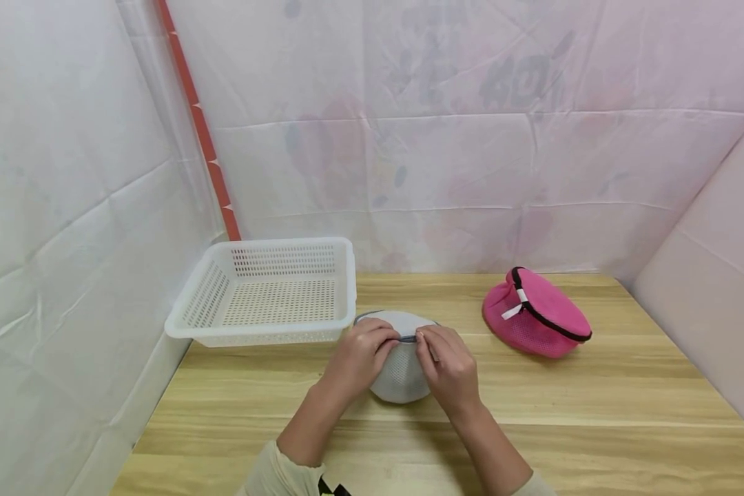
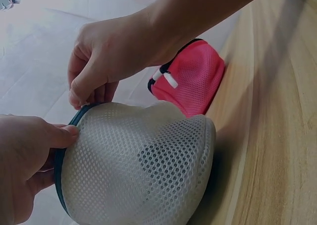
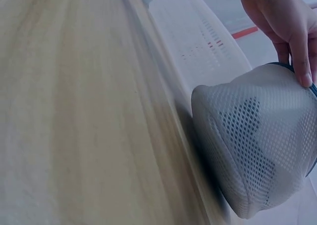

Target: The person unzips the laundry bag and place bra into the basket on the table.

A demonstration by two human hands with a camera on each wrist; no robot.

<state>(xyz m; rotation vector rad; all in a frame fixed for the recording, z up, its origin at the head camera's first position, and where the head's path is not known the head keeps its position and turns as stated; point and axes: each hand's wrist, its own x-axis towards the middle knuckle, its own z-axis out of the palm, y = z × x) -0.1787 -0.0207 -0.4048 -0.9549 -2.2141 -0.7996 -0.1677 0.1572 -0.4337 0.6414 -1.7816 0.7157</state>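
**Both hands pinch the rim of the white mesh bag**

You have the white mesh bag [image 1: 401, 379] directly in front of you, between your two hands, with its rounded mesh body hanging below your fingers. Your left hand [image 1: 361, 350] sits at the left part of the bag's near rim, its thumb and fingers closed together on the dark blue edging [image 2: 58, 178]. Your right hand [image 1: 450, 365] is at the right part of that same rim, its thumb and fingers pinching the edging too. Your fingertips are near each other but apart, with a short stretch of the bag's edging showing between them. The bag's pale top slopes away from you beyond your fingers. Its lower end is close over the desk [image 1: 595, 427]; you cannot tell for certain whether it touches.

To the left of the bag and farther from you, the white plastic basket [image 1: 266, 338] stands on the desk, just beside your left hand. To the right of the bag, well apart from your right hand, lies the pink mesh bag [image 1: 553, 302], tilted, its black edging and white tab [image 1: 512, 312] facing the white one.
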